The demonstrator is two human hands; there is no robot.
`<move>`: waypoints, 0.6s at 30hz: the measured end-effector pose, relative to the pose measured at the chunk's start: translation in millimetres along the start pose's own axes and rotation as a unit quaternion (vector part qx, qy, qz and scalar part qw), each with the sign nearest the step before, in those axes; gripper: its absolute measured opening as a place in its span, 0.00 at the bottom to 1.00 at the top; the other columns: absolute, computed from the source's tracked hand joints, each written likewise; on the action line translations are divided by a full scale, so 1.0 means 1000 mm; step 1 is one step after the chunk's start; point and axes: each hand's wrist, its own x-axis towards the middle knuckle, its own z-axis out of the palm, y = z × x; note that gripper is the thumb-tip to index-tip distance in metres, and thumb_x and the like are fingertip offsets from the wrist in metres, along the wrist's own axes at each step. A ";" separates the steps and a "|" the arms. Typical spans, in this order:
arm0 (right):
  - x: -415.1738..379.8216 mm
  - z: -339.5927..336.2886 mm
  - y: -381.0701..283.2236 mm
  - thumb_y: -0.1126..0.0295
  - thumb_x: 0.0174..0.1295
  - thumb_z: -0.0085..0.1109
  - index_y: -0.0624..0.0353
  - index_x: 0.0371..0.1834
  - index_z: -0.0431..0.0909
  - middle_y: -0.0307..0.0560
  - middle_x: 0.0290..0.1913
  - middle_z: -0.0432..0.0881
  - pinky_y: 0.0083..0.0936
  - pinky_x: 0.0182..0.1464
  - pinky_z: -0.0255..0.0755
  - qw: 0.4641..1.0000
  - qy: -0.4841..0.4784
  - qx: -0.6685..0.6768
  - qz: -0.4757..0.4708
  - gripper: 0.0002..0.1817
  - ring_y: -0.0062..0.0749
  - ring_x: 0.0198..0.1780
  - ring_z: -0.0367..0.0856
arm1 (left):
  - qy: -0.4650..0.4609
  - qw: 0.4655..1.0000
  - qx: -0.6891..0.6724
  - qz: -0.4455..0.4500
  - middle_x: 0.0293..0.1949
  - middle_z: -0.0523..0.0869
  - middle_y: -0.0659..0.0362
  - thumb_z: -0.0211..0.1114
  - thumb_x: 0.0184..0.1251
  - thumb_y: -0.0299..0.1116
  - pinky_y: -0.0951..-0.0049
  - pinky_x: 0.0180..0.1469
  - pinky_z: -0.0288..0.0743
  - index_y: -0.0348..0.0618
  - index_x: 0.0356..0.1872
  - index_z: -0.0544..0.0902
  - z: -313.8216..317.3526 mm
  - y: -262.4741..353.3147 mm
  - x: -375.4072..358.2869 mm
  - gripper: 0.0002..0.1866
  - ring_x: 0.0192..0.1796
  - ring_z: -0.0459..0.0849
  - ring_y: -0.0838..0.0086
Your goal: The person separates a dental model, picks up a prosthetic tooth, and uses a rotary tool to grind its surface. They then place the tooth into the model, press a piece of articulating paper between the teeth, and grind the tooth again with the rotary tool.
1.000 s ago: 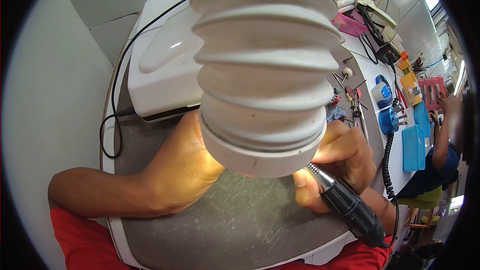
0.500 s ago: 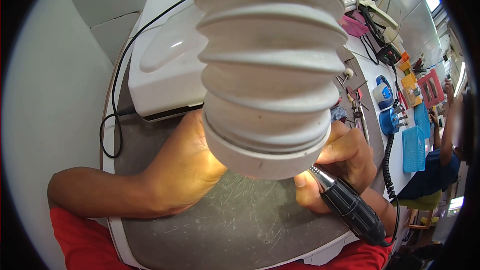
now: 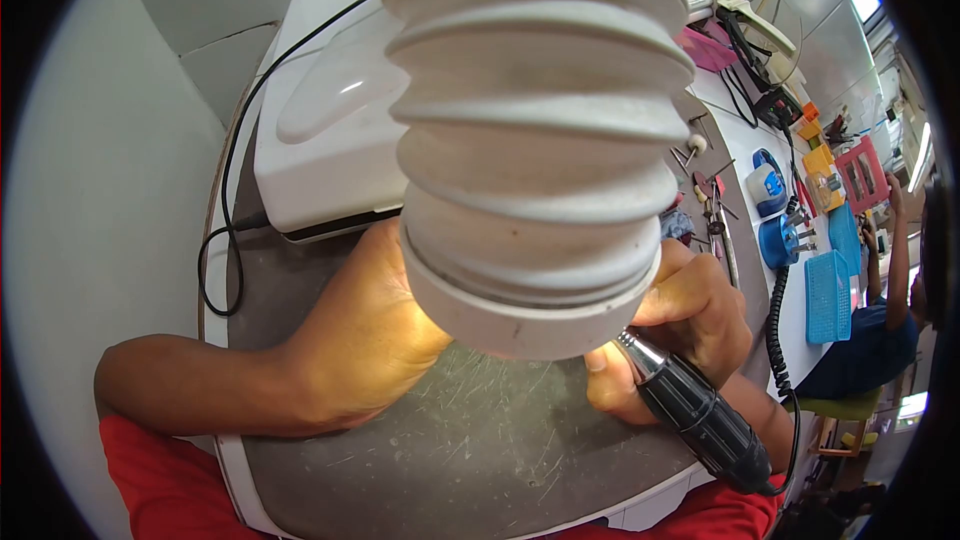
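A wide white ribbed hose (image 3: pixel 540 140) hangs down the middle of the view and covers the space between my hands. My right hand (image 3: pixel 690 325) is wrapped round a black rotary handpiece (image 3: pixel 700 420) with a silver collar, its tip pointing up and left under the hose's rim. At the left, my left hand (image 3: pixel 380 330) reaches beneath the hose; its fingers and anything they hold are hidden. Bright light falls on both hands. Under them lies a scratched grey work surface (image 3: pixel 480 440).
A white machine (image 3: pixel 330 140) with a black cable stands at the back left. Small burrs and bits (image 3: pixel 708 210) lie right of the hose. Farther right are a blue plug (image 3: pixel 785 240), a blue basket (image 3: pixel 828 298) and a co-worker's arm (image 3: pixel 897 250).
The view has shifted very slightly. At the far right the co-worker's arm and head have moved a little. My hands hold nearly the same pose.
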 end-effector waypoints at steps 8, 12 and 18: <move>-0.006 0.000 -0.001 0.83 0.43 0.69 0.67 0.36 0.75 0.56 0.29 0.82 0.36 0.40 0.86 1.000 0.023 0.012 0.014 0.16 0.47 0.35 0.90 | -0.021 0.999 -0.024 -0.038 0.46 0.88 0.62 0.67 0.66 0.20 0.74 0.54 0.77 0.36 0.52 0.82 -0.002 0.000 -0.001 0.14 0.49 0.81 0.81; -0.006 -0.002 0.000 0.80 0.56 0.62 0.64 0.41 0.67 0.50 0.35 0.79 0.21 0.39 0.71 0.999 -0.029 -0.003 0.013 0.14 0.25 0.34 0.78 | -0.011 0.999 0.017 0.035 0.47 0.88 0.61 0.67 0.65 0.20 0.74 0.55 0.76 0.36 0.51 0.82 -0.004 -0.017 0.003 0.14 0.49 0.81 0.81; -0.003 -0.003 0.000 0.81 0.49 0.66 0.65 0.39 0.71 0.54 0.33 0.82 0.28 0.41 0.80 1.000 -0.027 -0.001 0.009 0.15 0.37 0.36 0.85 | -0.015 0.999 0.015 0.035 0.47 0.88 0.61 0.67 0.65 0.21 0.74 0.56 0.75 0.36 0.52 0.82 -0.004 -0.021 0.002 0.14 0.50 0.81 0.80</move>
